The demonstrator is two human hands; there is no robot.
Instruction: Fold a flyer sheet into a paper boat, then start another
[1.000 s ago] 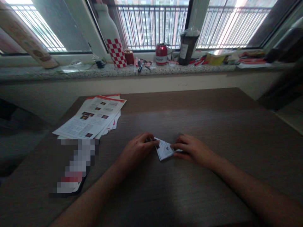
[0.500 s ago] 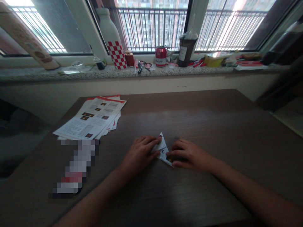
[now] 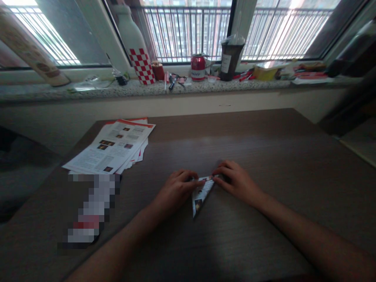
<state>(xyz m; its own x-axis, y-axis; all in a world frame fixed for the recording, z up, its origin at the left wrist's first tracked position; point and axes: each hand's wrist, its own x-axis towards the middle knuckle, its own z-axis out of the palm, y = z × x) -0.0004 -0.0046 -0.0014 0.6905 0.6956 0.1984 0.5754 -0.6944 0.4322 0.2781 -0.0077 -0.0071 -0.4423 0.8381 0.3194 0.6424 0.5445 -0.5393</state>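
Note:
A small triangle of folded printed paper (image 3: 201, 192) is between my hands above the middle of the brown table (image 3: 249, 149). One pointed corner aims toward me. My left hand (image 3: 178, 187) closes on the paper's left upper side, thumb across its face. At the upper right corner, my right hand (image 3: 236, 181) pinches the paper between thumb and fingers. The fingertips of both hands partly cover the paper's top edge.
Printed sheets (image 3: 117, 145) lie in a loose stack at the table's left, and a blurred-out object (image 3: 91, 211) lies nearer me. Along the stone windowsill (image 3: 194, 87) stand a checkered bottle (image 3: 142, 64), a red can (image 3: 198, 68) and a dark drink cup (image 3: 230, 60).
The folded paper has turned, so its long point now faces me rather than away. My right hand has moved up to its upper right corner; my left hand stays at its left side.

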